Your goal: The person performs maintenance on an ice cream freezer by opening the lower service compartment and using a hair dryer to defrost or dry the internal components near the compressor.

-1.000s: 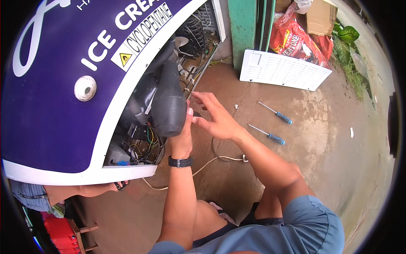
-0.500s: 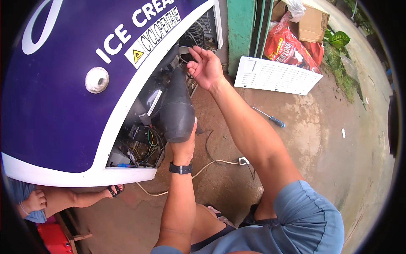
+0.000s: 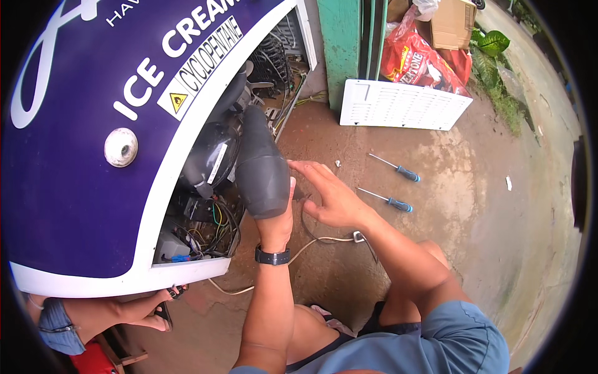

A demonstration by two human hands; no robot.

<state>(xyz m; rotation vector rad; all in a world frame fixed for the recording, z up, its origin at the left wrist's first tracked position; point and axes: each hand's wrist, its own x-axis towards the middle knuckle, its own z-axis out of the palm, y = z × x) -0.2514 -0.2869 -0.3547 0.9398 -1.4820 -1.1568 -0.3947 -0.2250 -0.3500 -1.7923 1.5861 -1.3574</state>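
Observation:
My left hand point(image 3: 276, 225), with a black watch at its wrist, grips a dark grey blower-like tool point(image 3: 258, 177) from beneath, mostly hidden by it. My right hand point(image 3: 330, 199) is open just right of the tool, fingertips at its side; whether they touch is unclear. The tool lies across the opened compartment of a purple-and-white freezer point(image 3: 75, 206), beside a black compressor point(image 3: 200, 163), coiled tubing point(image 3: 274, 50) and tangled wires point(image 3: 218, 224). Two blue-handled screwdrivers point(image 3: 400, 203) lie on the concrete to the right, near a cable with a white socket point(image 3: 357, 236).
A white slotted panel point(image 3: 402, 106) leans by a green post point(image 3: 342, 59), with a red sack point(image 3: 417, 62), cardboard point(image 3: 451, 25) and plants point(image 3: 492, 43) behind. Another person's legs point(image 3: 112, 308) show at lower left, near a red object point(image 3: 90, 358).
My right hand rose to the back of the compartment, then came down beside the tool. My left hand and the tool sit slightly lower in view; the camera has shifted a little.

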